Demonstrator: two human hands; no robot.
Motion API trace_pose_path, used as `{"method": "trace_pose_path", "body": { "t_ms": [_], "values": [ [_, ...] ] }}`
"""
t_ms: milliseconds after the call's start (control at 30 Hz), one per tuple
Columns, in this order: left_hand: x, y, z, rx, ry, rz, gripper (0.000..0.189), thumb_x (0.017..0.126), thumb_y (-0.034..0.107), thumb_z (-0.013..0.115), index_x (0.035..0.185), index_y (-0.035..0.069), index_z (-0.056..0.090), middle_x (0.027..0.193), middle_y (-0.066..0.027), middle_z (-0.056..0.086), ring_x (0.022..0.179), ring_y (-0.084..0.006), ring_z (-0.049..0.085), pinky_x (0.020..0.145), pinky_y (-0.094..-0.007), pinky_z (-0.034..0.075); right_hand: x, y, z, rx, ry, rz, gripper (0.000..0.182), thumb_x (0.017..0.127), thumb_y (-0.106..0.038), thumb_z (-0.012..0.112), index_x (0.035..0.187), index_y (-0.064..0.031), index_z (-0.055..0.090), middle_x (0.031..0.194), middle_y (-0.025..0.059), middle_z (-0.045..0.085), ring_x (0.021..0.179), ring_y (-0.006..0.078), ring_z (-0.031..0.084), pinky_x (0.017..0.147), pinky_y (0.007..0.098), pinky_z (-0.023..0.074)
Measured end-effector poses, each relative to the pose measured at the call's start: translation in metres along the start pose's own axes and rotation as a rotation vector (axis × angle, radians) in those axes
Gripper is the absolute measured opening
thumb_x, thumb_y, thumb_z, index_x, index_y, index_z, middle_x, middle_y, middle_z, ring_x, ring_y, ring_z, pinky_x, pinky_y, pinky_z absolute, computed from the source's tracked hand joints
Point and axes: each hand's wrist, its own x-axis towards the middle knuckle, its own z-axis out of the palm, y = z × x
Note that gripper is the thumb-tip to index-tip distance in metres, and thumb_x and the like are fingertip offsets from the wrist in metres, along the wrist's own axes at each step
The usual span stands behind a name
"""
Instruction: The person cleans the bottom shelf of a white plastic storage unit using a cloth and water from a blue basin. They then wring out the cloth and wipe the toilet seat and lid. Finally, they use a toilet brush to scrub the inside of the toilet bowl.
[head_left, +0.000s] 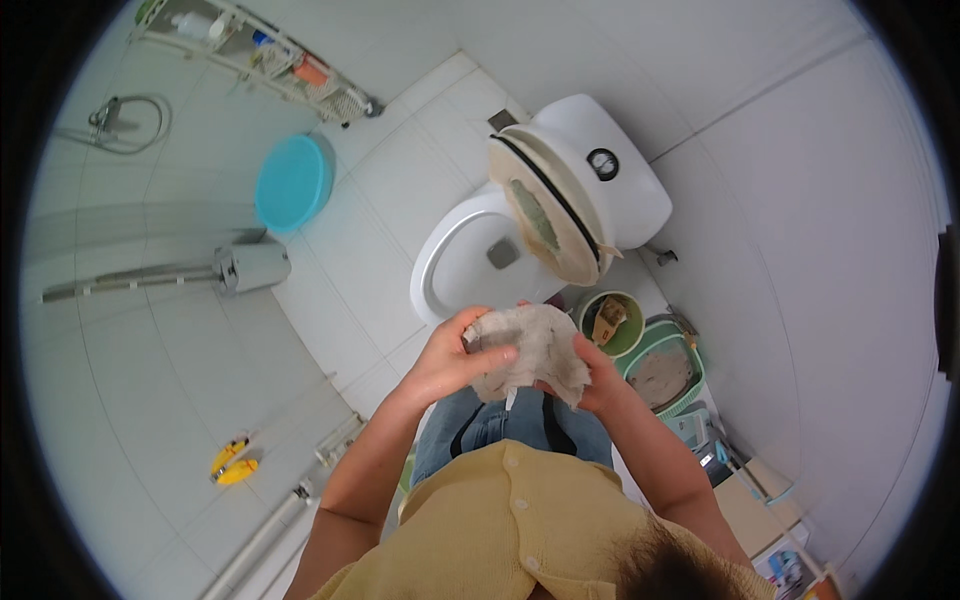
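A crumpled grey-beige cloth (536, 341) is held in front of my waist, between both hands. My left hand (454, 352) grips its left side, thumb lying across the top. At the right edge, my right hand (596, 371) pinches the cloth with its thumb above and fingers underneath, partly hidden. Beyond the cloth stands a white toilet (442, 240). Its seat and lid, in a beige fabric cover (540, 217) with a greenish patch and a dark zip-like strip, are raised against the cistern (634, 199).
Right of the toilet are a green waste bin (636, 341) holding rubbish and a green litter tray (694, 382). A turquoise basin (292, 184) leans by the left wall. Farther back is a wheeled rack (277, 64) with bottles. A grey wall-mounted box (255, 268) juts out at left.
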Motion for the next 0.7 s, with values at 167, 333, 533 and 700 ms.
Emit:
{"method": "trace_pose_path", "body": {
  "t_ms": [167,333,533,700],
  "values": [
    [-0.011,-0.059,-0.025,-0.19,0.321,-0.04,0.039,0.074,-0.004,0.067,0.108,0.002,0.047,0.09,-0.0035,0.059,0.083,-0.0106,0.056,0.076,-0.025,0.046,0.037,0.017,-0.015,-0.16,0.197,0.258,0.054,0.087,-0.031,0.053,0.128,0.0002,0.039,0.119,0.0098,0.052,0.108,0.0183,0.052,0.093,0.0333,0.0412],
    [-0.037,-0.117,-0.057,-0.37,0.402,-0.173,0.011,0.084,0.006,0.058,0.094,0.002,0.057,0.091,-0.005,0.061,0.083,-0.0097,0.056,0.075,-0.0239,0.045,0.048,0.059,-0.032,-0.121,0.325,0.304,0.046,0.086,-0.027,0.054,0.12,0.0022,0.047,0.111,0.0108,0.056,0.103,0.0198,0.054,0.09,0.0314,0.0418],
    [-0.051,-0.153,-0.075,-0.765,0.555,0.014,0.017,0.09,0.021,0.053,0.088,0.005,0.057,0.083,-0.0012,0.059,0.08,-0.0111,0.054,0.076,-0.0257,0.042,0.053,0.099,-0.044,-0.379,0.359,0.319,0.041,0.086,-0.028,0.053,0.115,0.0011,0.052,0.088,0.0019,0.056,0.071,0.0081,0.051,0.059,0.021,0.04],
    [-0.056,-0.155,-0.076,-0.65,0.634,-0.127,0.027,0.091,0.028,0.052,0.077,0.006,0.057,0.065,0.0041,0.053,0.06,-0.0062,0.046,0.058,-0.0216,0.039,0.054,0.135,-0.024,-0.347,0.381,0.287,0.04,0.085,-0.031,0.054,0.113,-0.0017,0.054,0.087,0.0023,0.058,0.071,0.0097,0.053,0.06,0.023,0.0421]
  ]
}}
